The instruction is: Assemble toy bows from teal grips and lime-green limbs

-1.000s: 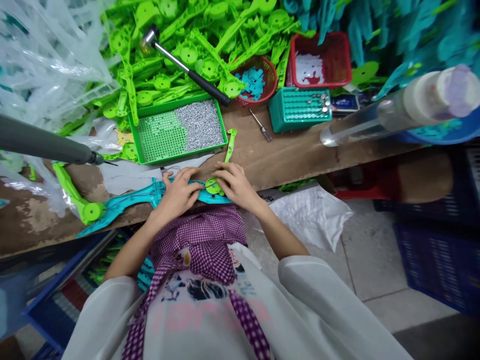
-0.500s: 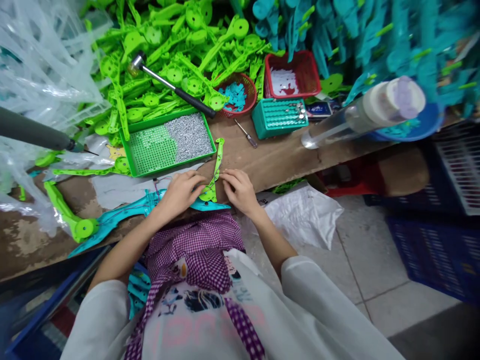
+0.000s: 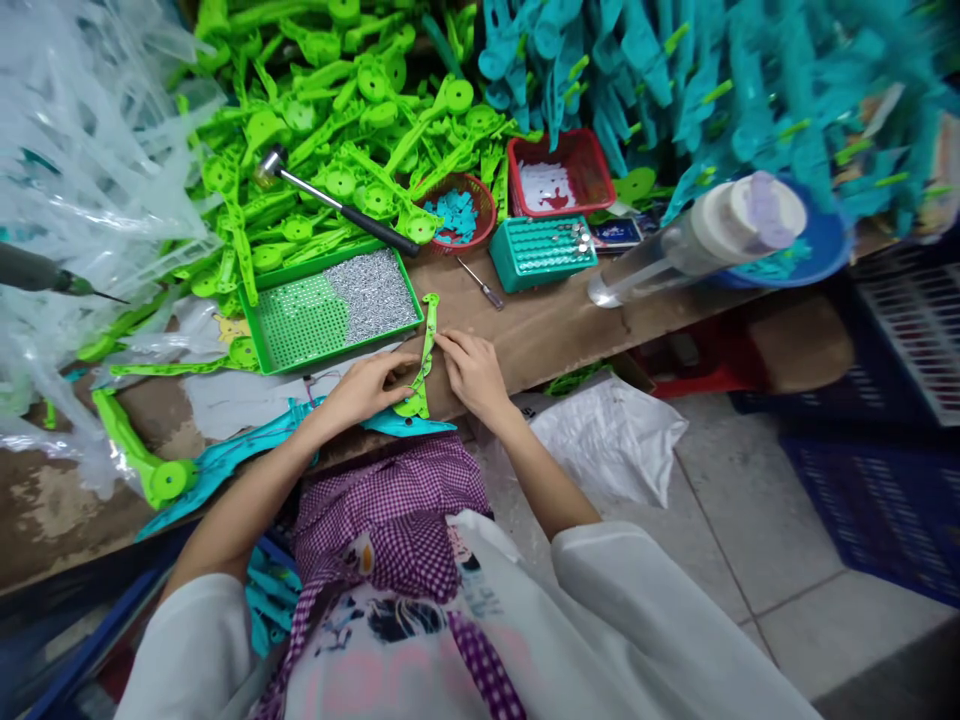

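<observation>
A lime-green plastic arm (image 3: 426,352) stands out from a long teal plastic piece (image 3: 251,445) at the table's front edge. A thin dark wire appears to run along the green arm; fine details are too small to tell. My left hand (image 3: 367,388) is curled over the joint from the left, its thumb on the green arm's broad base. It covers the middle of the teal piece. On the other side, my right hand (image 3: 474,372) touches the green arm's edge with an outstretched index fingertip, the thumb held apart below.
Behind my hands lies a green tray (image 3: 296,312) with many small screws. A hammer (image 3: 337,205), small screwdriver (image 3: 481,283), teal bit-holder box (image 3: 544,262), red bin (image 3: 600,190) and clear bottle (image 3: 697,235) stand around. Green and teal parts pile behind; a driver (image 3: 45,275) hangs left.
My hands have drawn slightly apart, showing more of the green arm. The right index finger now reaches farther along it. The camera view has shifted a little, and the hanging driver has moved left.
</observation>
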Motion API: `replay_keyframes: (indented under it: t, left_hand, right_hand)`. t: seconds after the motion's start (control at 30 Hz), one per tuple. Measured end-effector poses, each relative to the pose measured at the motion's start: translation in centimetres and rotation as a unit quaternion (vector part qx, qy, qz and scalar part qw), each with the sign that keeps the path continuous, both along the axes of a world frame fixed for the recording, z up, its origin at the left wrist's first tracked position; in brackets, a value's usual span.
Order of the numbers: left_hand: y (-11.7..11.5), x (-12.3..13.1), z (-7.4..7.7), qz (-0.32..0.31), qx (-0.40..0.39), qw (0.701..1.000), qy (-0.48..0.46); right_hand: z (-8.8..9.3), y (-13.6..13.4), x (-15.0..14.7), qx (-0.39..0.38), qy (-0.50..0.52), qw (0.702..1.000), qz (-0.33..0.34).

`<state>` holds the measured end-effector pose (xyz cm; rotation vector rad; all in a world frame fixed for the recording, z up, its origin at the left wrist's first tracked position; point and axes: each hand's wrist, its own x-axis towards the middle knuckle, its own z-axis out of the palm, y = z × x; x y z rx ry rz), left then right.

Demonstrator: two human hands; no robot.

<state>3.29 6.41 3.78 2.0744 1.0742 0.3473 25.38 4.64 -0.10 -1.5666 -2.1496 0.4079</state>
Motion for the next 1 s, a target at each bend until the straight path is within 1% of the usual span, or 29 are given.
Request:
replay_keyframes:
  t: [0.17, 0.4, 0.5, 0.6, 0.67, 0.8, 0.9, 1.0]
  left_hand:
    - [0.4, -0.2, -0.1, -0.036, 0.000, 0.999, 0.001]
    - [0.9, 0.4, -0.4, -0.024, -0.027, 0.999, 0.022]
    - [1.2, 0.9, -0.5, -0.023, -0.030, 0.999, 0.036]
    - [1.6, 1.1, -0.5, -0.030, -0.035, 0.999, 0.025]
    - [1.9, 0.9, -0.4, -0.048, -0.044, 0.998, 0.012]
    - [2.7, 0.4, -0.1, -0.107, -0.064, 0.992, 0.017]
    - [3.1, 0.4, 0.3, -0.132, -0.082, 0.987, 0.038]
    - [3.4, 0.8, 1.0, -0.142, -0.085, 0.983, 0.085]
  right_hand:
    - [0.1, 0.0, 0.1, 0.015, -0.044, 0.999, 0.013]
    - [0.8, 0.7, 0.3, 0.006, -0.103, 0.994, 0.041]
    - [0.8, 1.0, 0.5, 0.006, -0.124, 0.991, 0.055]
    - [0.7, 1.1, 0.7, 0.009, -0.134, 0.989, 0.067]
    - [0.5, 1.1, 0.8, 0.017, -0.136, 0.988, 0.070]
    - [0.2, 1.2, 0.9, 0.024, -0.134, 0.988, 0.069]
    - [0.4, 1.4, 1.1, 0.005, -0.136, 0.988, 0.075]
    - [1.0, 1.6, 1.3, -0.016, -0.136, 0.986, 0.091]
